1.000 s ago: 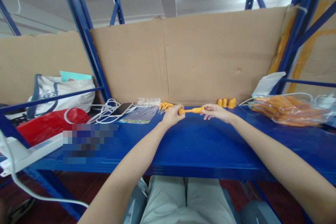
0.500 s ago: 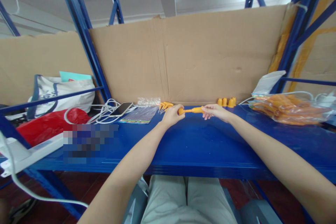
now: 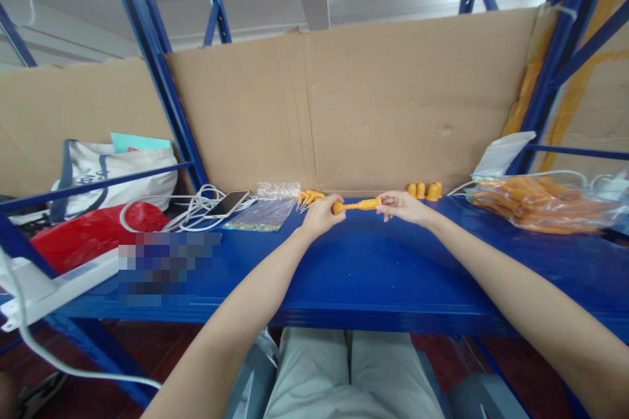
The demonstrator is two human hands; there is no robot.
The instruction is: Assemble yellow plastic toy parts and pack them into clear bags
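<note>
Above the blue shelf, an orange plastic piece with a ridged, screw-like shaft and a thicker flared right end is held level. My left hand is closed around its rounded left end. At the flared end, the thumb and fingers of my right hand pinch the rim. Just behind my left hand lie several orange pieces with metal spirals. Beyond my right hand stand several orange caps along the cardboard.
A clear plastic bag and a phone lie left, near tangled white cables. On the right rests a bag of orange parts. Cardboard walls the back, with blue posts at the sides.
The fingers of my right hand have shifted slightly around the flared end of the orange piece, showing more of its rim. My left hand stays in place.
</note>
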